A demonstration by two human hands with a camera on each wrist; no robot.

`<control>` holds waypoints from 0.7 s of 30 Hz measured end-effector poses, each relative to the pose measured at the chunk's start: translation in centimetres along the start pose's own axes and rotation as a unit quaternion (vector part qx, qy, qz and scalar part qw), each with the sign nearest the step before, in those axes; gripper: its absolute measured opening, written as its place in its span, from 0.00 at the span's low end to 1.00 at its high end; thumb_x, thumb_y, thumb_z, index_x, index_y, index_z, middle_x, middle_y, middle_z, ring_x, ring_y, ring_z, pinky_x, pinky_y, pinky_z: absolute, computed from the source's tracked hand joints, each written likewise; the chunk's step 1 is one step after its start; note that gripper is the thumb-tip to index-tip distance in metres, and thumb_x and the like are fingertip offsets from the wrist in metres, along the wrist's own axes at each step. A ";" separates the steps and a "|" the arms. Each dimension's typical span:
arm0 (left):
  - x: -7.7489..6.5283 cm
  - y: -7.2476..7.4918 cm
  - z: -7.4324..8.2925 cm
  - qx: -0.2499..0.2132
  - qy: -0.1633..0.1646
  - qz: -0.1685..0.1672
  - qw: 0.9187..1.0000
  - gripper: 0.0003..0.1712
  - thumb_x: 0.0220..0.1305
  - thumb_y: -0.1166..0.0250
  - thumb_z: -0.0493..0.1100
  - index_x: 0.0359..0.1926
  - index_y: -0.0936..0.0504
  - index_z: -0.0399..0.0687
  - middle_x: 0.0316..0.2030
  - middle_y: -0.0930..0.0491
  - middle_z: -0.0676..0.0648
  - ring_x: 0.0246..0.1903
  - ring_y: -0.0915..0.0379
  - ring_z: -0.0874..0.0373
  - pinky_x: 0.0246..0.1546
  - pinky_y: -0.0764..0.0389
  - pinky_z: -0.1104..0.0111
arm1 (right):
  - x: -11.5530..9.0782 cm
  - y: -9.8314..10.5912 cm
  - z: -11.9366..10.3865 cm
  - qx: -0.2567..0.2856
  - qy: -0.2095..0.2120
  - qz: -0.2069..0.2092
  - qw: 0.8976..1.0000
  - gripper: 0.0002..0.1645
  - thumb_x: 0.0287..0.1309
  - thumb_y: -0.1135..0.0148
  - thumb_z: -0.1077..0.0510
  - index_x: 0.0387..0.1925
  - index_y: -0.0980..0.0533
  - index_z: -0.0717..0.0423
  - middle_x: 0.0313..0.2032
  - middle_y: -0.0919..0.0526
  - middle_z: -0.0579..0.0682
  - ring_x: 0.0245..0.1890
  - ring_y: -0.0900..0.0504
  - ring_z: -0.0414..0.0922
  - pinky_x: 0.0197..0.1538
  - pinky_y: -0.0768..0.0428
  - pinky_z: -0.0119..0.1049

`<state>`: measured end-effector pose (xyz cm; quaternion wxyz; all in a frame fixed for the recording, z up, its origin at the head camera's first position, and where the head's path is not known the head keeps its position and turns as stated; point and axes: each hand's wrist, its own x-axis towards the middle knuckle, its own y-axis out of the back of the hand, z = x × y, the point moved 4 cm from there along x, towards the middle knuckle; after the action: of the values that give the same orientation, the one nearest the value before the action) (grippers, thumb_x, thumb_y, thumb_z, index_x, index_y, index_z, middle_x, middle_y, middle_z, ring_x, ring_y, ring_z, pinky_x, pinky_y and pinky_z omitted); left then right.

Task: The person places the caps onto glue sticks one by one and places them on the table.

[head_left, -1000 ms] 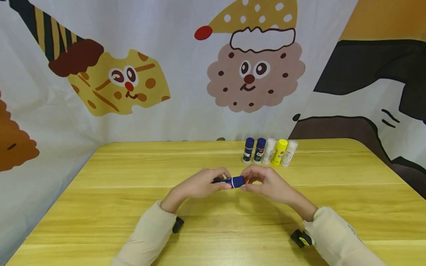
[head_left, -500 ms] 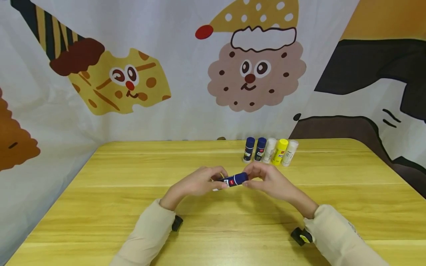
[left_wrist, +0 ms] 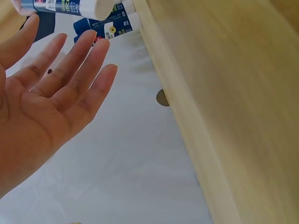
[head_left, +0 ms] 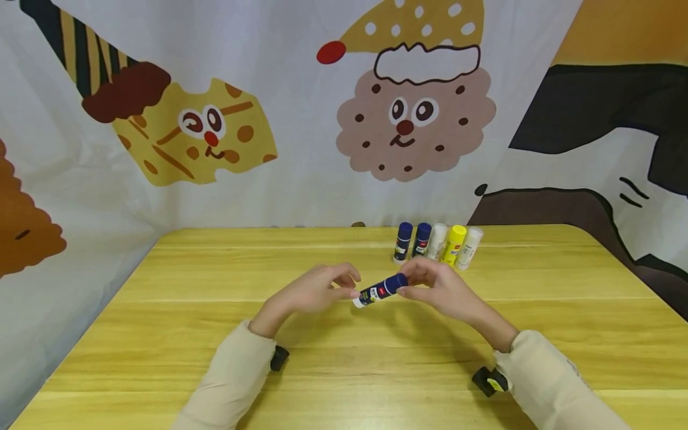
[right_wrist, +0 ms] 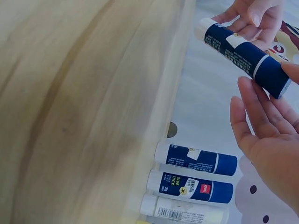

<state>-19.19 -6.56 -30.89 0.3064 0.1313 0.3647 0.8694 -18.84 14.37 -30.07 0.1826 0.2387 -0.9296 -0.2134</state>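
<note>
A dark blue glue stick (head_left: 379, 291) with a white base slants in the air above the table. My right hand (head_left: 443, 289) pinches its capped end between thumb and fingers, as the right wrist view shows with the cap (right_wrist: 273, 77) at the fingertips. At the white end is my left hand (head_left: 316, 289), its fingers spread and loosely bent, holding nothing. In the left wrist view that left hand (left_wrist: 56, 93) has its palm facing the camera, with the glue stick (left_wrist: 65, 5) beyond the fingertips.
Along the table's back edge several glue sticks stand upright in a row: two dark blue (head_left: 402, 243), two white (head_left: 469, 248) and one yellow (head_left: 454, 245). The wooden table (head_left: 215, 269) meets a printed cloth (head_left: 301, 197) behind.
My left hand has let go of the glue stick and drawn back to the left. The right hand has raised the capped end slightly, so the stick tilts more and its label shows.
</note>
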 end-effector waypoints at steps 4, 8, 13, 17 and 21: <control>-0.3 0.5 -0.2 0.002 -0.004 0.007 1.000 0.16 0.65 0.44 0.44 0.51 0.27 0.41 0.42 0.22 0.45 0.45 0.27 0.54 0.47 0.27 0.61 | 0.0 0.2 0.3 -0.006 -0.012 0.019 1.000 0.13 0.51 0.38 0.67 0.41 0.27 0.66 0.36 0.22 0.55 0.35 0.23 0.46 0.38 0.23 0.34; -0.5 1.0 -0.4 0.004 -0.006 0.012 1.000 0.16 0.66 0.45 0.46 0.51 0.27 0.43 0.42 0.22 0.46 0.45 0.27 0.53 0.45 0.26 0.61 | -0.1 0.5 0.6 -0.007 -0.012 0.033 0.999 0.13 0.51 0.38 0.68 0.41 0.27 0.66 0.37 0.22 0.56 0.35 0.23 0.46 0.38 0.23 0.35; -0.9 1.4 -0.7 0.006 -0.002 0.016 1.000 0.17 0.66 0.45 0.47 0.51 0.28 0.42 0.43 0.22 0.46 0.46 0.27 0.53 0.44 0.26 0.61 | -0.2 0.8 0.9 -0.011 -0.008 0.041 0.999 0.13 0.53 0.39 0.68 0.42 0.27 0.66 0.38 0.22 0.56 0.35 0.23 0.46 0.38 0.23 0.35; -1.2 1.7 -0.9 0.003 0.005 0.017 1.000 0.17 0.66 0.45 0.48 0.51 0.28 0.44 0.43 0.22 0.47 0.46 0.27 0.52 0.44 0.26 0.61 | -0.3 1.2 1.1 -0.006 -0.003 0.039 0.999 0.12 0.54 0.40 0.68 0.42 0.27 0.66 0.37 0.22 0.57 0.35 0.23 0.46 0.38 0.23 0.35; -1.6 2.1 -1.4 0.001 0.017 0.020 1.000 0.17 0.66 0.45 0.48 0.52 0.28 0.45 0.44 0.23 0.47 0.47 0.28 0.52 0.44 0.27 0.60 | -0.3 1.6 1.4 -0.003 -0.001 0.043 0.999 0.11 0.55 0.41 0.68 0.41 0.28 0.67 0.37 0.22 0.57 0.36 0.22 0.45 0.39 0.23 0.34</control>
<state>-19.50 -9.48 -30.38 0.2827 0.1241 0.3681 0.8770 -19.80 16.27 -30.52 0.1917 0.1974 -0.9386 -0.2083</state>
